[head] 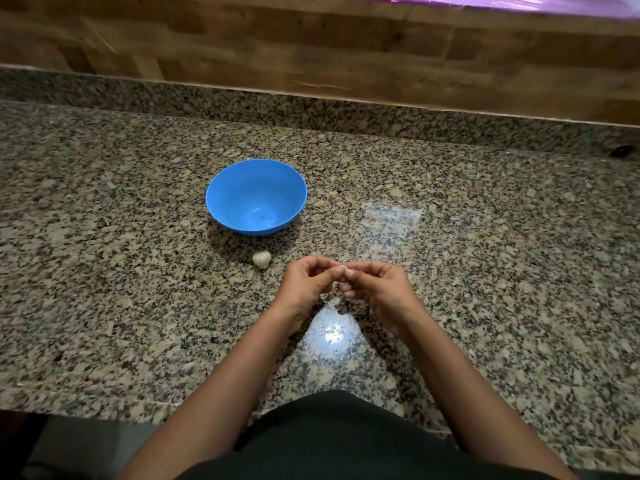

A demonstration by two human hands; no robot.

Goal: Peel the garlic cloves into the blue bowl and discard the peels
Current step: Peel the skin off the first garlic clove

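Observation:
A blue bowl (256, 197) stands on the granite counter and looks empty inside. Just in front of it lies a white garlic bulb (261, 259). My left hand (306, 289) and my right hand (377, 289) meet fingertip to fingertip over the counter, to the right of the bulb. Both pinch a small garlic clove (347, 273), most of which is hidden by the fingers. A thin scrap of pale peel (334, 299) lies just below the fingers.
The speckled granite counter (485, 254) runs to a low granite upstand and a wooden wall (311, 46) at the back. A small dark object (620, 150) sits at the far right edge. The counter's front edge is near my body.

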